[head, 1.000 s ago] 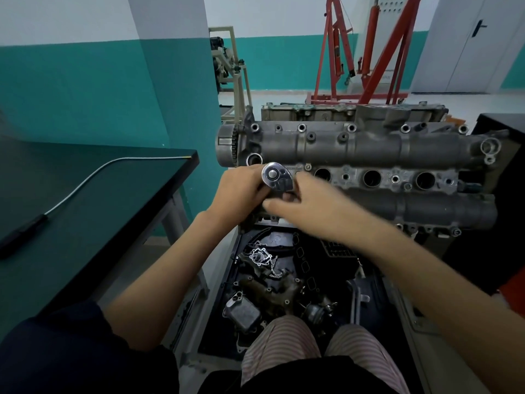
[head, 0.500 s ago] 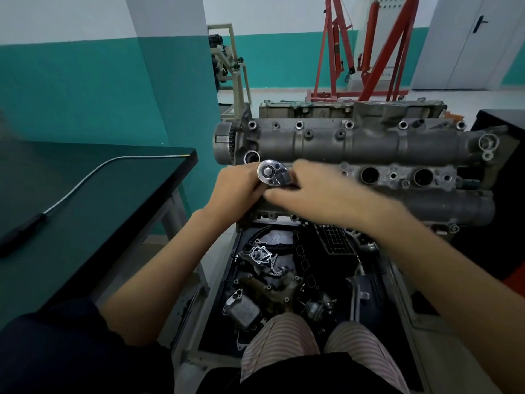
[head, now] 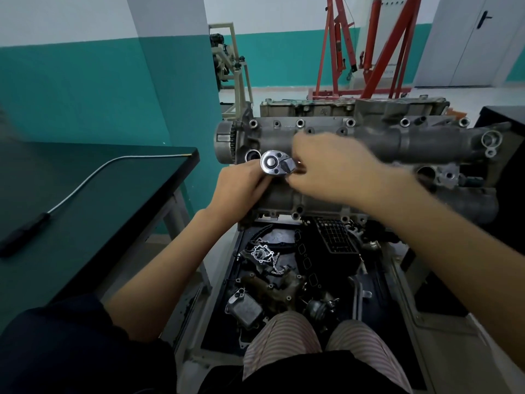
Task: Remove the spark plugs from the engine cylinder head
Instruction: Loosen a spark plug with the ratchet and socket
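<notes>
A grey engine cylinder head (head: pixel 397 143) lies across the stand in front of me, with round plug wells along its middle. A chrome ratchet head (head: pixel 276 162) stands over the leftmost well. My left hand (head: pixel 240 186) holds the tool just under the ratchet head, fingers curled round it. My right hand (head: pixel 332 169) grips the ratchet's handle, which is hidden under the hand and blurred. One plug well (head: pixel 426 172) shows to the right of my right wrist. No spark plug is visible.
A dark green table (head: pixel 71 200) at the left carries a flexible pick-up tool (head: pixel 37 226). Below the head, a tray (head: pixel 216 331) holds loose engine parts such as an oil cooler (head: pixel 245 309). A red engine crane (head: pixel 369 46) stands behind.
My right hand has swung the ratchet handle away from me, from near the front of the head toward its far side. The left hand stays at the ratchet head.
</notes>
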